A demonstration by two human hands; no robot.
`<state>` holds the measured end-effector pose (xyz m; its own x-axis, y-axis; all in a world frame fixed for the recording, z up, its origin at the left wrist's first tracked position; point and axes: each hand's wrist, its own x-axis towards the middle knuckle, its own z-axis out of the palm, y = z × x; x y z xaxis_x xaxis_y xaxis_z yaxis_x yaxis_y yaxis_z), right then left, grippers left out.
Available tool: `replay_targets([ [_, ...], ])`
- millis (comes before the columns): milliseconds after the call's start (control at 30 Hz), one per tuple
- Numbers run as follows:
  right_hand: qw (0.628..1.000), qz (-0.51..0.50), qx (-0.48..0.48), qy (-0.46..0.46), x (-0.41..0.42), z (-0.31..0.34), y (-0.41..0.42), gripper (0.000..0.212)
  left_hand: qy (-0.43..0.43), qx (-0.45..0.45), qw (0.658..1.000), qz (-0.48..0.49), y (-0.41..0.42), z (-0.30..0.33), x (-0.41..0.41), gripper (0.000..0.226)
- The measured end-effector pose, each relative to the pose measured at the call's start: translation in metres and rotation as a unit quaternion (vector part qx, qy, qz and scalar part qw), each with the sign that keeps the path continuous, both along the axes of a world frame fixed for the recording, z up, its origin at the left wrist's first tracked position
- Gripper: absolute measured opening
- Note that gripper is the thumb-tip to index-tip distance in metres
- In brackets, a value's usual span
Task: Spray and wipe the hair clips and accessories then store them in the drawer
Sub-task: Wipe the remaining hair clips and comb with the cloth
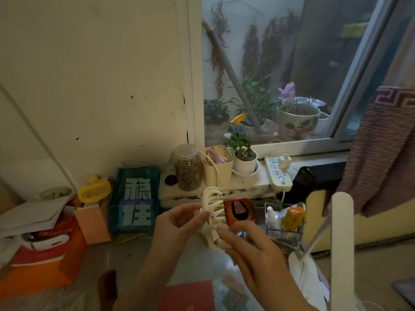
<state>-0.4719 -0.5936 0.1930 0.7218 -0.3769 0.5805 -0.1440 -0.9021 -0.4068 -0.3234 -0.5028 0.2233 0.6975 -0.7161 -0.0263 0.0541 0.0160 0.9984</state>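
1. Two hands hold one cream claw clip (pixel 213 217) up over the desk, in the middle of my view, in front of the sill.
2. My left hand (pixel 177 223) pinches the clip's upper left side between thumb and curled fingers; the grip is firm on it.
3. My right hand (pixel 251 250) grasps the lower end, fingertips (pixel 226 234) curled against the teeth, thumb side hidden behind the clip.
4. I see the clip standing roughly upright, its curved teeth fanned out toward the top; whether it is sprung apart I cannot tell.
5. Just behind the clip lies a red card (pixel 239 212) with a dark oval on it.
6. To the right, a clear organiser (pixel 284 230) holds a small white bottle (pixel 272 217) and an orange box (pixel 294 217).
7. On the sill (pixel 215 190) stand a jar (pixel 187 168) of dried stuff, a cream tub (pixel 217 167), a small potted plant (pixel 243 157) and a power strip (pixel 279 173) with a charger plugged in.
8. To the left, a teal bag (pixel 134 200) with white characters leans on the wall, beside a yellow fan (pixel 94 190) and a pink box (pixel 93 223).
9. At far left, an orange carton (pixel 45 261) sits under loose papers (pixel 33 213).
10. Beyond the window (pixel 292 70) I make out flower pots and a yellow sprayer (pixel 239 120).
11. A white lamp arm (pixel 341 250) rises at lower right.
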Motion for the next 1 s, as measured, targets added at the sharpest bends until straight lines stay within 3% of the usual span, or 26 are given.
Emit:
replay_targets([
  [300, 1.000, 0.024, 0.008, 0.015, -0.010, -0.005, -0.003, 0.025, 0.011, -0.001, 1.000, -0.006, -0.007, 0.001, -0.002, 0.031],
  [500, 0.993, 0.062, 0.020, 0.096, -0.020, -0.009, -0.012, 0.030, 0.064, 0.005, 0.997, 0.047, -0.006, -0.001, 0.006, 0.039],
  [600, 0.994, 0.036, 0.094, 0.030, -0.028, -0.012, -0.024, 0.037, 0.059, 0.015, 0.997, 0.054, -0.002, 0.001, 0.010, 0.046],
  [767, 0.985, 0.003, 0.157, -0.076, -0.021, 0.014, -0.028, 0.029, 0.077, 0.030, 0.996, 0.030, 0.000, -0.003, 0.003, 0.045],
  [1000, 0.990, 0.003, 0.105, -0.091, 0.015, 0.032, -0.024, 0.028, 0.095, 0.036, 0.995, -0.023, -0.004, -0.002, -0.008, 0.040],
])
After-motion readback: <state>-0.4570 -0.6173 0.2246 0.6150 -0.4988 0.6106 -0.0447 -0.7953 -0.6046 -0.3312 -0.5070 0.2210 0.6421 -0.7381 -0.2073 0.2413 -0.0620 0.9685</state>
